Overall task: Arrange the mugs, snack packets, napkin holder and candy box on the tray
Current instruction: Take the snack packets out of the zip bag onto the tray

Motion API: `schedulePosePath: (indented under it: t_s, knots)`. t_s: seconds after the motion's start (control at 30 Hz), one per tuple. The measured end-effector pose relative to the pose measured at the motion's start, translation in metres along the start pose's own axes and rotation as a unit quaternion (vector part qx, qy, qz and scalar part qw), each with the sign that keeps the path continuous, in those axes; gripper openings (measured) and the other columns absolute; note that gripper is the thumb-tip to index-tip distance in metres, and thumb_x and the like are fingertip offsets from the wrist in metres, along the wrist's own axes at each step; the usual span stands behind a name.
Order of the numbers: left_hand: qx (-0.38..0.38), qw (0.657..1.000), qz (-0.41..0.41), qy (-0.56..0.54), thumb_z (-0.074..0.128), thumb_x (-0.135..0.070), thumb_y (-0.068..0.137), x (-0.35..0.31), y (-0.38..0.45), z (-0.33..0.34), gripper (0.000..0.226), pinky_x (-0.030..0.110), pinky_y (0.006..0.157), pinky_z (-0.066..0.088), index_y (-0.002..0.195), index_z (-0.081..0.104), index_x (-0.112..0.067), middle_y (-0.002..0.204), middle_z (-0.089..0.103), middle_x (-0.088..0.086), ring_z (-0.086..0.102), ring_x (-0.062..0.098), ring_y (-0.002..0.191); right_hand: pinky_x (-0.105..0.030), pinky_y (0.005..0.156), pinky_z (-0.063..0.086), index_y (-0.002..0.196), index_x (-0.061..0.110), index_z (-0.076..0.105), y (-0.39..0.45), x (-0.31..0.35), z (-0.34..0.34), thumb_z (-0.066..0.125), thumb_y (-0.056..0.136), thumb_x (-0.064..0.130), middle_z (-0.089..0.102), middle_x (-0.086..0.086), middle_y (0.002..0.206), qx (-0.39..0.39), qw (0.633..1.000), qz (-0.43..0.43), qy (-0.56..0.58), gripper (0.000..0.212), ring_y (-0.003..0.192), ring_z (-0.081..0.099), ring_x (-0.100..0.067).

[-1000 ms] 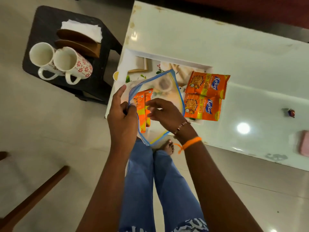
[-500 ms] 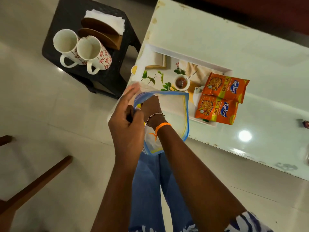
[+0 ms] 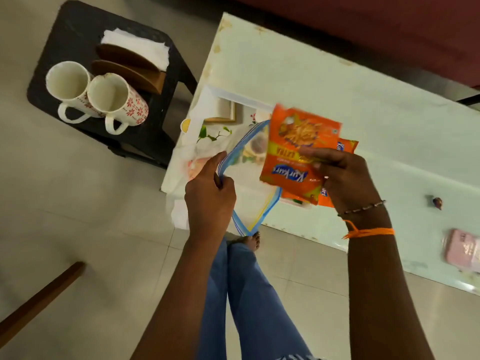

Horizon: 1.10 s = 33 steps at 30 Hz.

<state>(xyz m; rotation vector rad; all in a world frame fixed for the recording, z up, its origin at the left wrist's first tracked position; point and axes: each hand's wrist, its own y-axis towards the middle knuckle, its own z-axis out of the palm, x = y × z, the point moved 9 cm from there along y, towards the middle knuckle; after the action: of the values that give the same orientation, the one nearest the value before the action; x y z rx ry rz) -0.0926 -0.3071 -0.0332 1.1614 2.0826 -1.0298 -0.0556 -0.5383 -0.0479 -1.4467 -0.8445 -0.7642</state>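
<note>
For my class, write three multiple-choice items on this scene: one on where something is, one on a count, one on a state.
1. Where do the mugs stand?
A. on the black stool
B. on the tray
C. on the floor

2. How many mugs are there?
A. one
B. two
C. four

3. What is the right hand doing?
A. resting open on the table
B. holding an orange snack packet
C. lifting a mug

Answers:
1 A: both mugs stand on the stool beside the napkin holder, apart from the white table.
2 B: two white mugs with red flowers stand side by side.
3 B: the fingers are closed on the packet, held up over the tray, while the left hand grips the rim of the clear zip bag.
</note>
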Motion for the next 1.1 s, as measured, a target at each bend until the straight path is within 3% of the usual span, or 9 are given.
schedulePosePath:
  t_s: [0.13, 0.27, 0.47, 0.67, 0.73, 0.8, 0.9, 1.0, 1.1]
  knots:
    - [0.017, 1.0, -0.004, 0.018, 0.048, -0.001, 0.084, 0.001, 0.007, 0.011, 0.043, 0.02, 0.072, 0.041, 0.124, 0.057, -0.014, 0.084, 0.065, 0.023, 0.06, 0.035, 0.079, -0.026, 0.078, 0.058, 0.075, 0.028, 0.075, 0.023, 0.013, -0.044, 0.043, 0.084, -0.012, 0.075, 0.017, 0.08, -0.1, 0.994, -0.029, 0.039, 0.052, 0.091, 0.066, -0.008]
    - [0.006, 0.999, -0.016, 0.03, 0.048, 0.0, 0.083, 0.006, 0.016, 0.013, 0.043, 0.014, 0.066, 0.038, 0.123, 0.058, -0.014, 0.061, 0.048, -0.008, 0.047, 0.012, 0.058, -0.028, 0.082, 0.055, 0.095, 0.012, 0.069, 0.07, 0.014, -0.059, 0.042, 0.08, -0.015, 0.073, 0.001, 0.088, -0.191, 0.979, -0.065, -0.02, 0.041, 0.097, 0.063, -0.02]
    - [-0.008, 0.999, -0.024, 0.035, 0.049, -0.004, 0.085, 0.009, 0.018, 0.002, 0.043, 0.019, 0.068, 0.043, 0.124, 0.057, -0.02, 0.06, 0.048, -0.014, 0.05, 0.008, 0.054, -0.04, 0.09, 0.051, 0.108, -0.014, 0.059, 0.144, -0.032, -0.013, 0.032, 0.072, -0.025, 0.061, -0.024, 0.111, -0.102, 0.991, 0.031, -0.078, 0.046, 0.098, 0.056, -0.027]
    - [-0.003, 0.998, -0.061, -0.018, 0.049, -0.005, 0.088, 0.021, 0.016, -0.006, 0.042, 0.042, 0.079, 0.056, 0.123, 0.056, -0.027, 0.074, 0.057, -0.004, 0.064, 0.027, 0.079, 0.0, 0.093, 0.034, 0.126, -0.004, 0.048, 0.134, -0.03, -0.028, 0.03, 0.072, -0.023, 0.045, -0.019, 0.139, -0.189, 0.969, -0.01, -0.162, 0.06, 0.128, 0.041, -0.017]
    - [-0.012, 0.997, -0.068, -0.038, 0.049, -0.005, 0.088, 0.023, 0.015, -0.013, 0.042, 0.043, 0.077, 0.057, 0.122, 0.055, -0.029, 0.073, 0.056, -0.009, 0.065, 0.029, 0.082, -0.006, 0.099, 0.033, 0.12, -0.004, 0.054, 0.109, -0.016, -0.03, 0.034, 0.074, -0.021, 0.052, -0.017, 0.134, -0.201, 0.967, -0.045, -0.147, 0.053, 0.123, 0.045, -0.016]
    - [-0.026, 0.996, -0.066, -0.059, 0.05, -0.006, 0.089, 0.023, 0.012, -0.021, 0.041, 0.039, 0.072, 0.059, 0.122, 0.054, -0.03, 0.074, 0.056, -0.018, 0.067, 0.021, 0.079, -0.028, 0.093, 0.048, 0.099, -0.004, 0.064, 0.081, -0.005, -0.015, 0.037, 0.077, -0.019, 0.067, -0.018, 0.107, -0.14, 0.986, -0.059, -0.064, 0.038, 0.102, 0.06, -0.021]
    - [-0.046, 0.993, -0.063, -0.087, 0.051, -0.004, 0.087, 0.024, 0.005, -0.035, 0.043, 0.035, 0.068, 0.059, 0.117, 0.055, -0.035, 0.073, 0.061, -0.008, 0.066, 0.021, 0.072, -0.023, 0.073, 0.057, 0.08, 0.006, 0.064, 0.035, -0.005, 0.047, 0.035, 0.084, -0.014, 0.073, 0.0, 0.075, 0.093, 0.994, 0.012, 0.061, 0.036, 0.076, 0.068, -0.014]
    - [-0.052, 0.991, -0.058, -0.111, 0.05, -0.002, 0.084, 0.023, -0.002, -0.043, 0.045, 0.04, 0.069, 0.058, 0.117, 0.056, -0.032, 0.074, 0.06, 0.018, 0.062, 0.034, 0.072, -0.022, 0.08, 0.049, 0.094, 0.005, 0.066, 0.009, -0.035, 0.106, 0.041, 0.09, -0.003, 0.069, -0.011, 0.103, 0.21, 0.971, 0.079, -0.079, 0.026, 0.092, 0.061, -0.017]
    - [-0.05, 0.99, -0.051, -0.123, 0.05, -0.003, 0.085, 0.027, -0.014, -0.046, 0.044, 0.033, 0.067, 0.058, 0.119, 0.056, -0.03, 0.077, 0.063, 0.013, 0.064, 0.029, 0.076, -0.01, 0.079, 0.042, 0.114, 0.0, 0.061, 0.016, -0.065, 0.147, 0.051, 0.089, 0.003, 0.057, -0.018, 0.129, 0.194, 0.954, 0.078, -0.217, 0.027, 0.114, 0.053, -0.023]
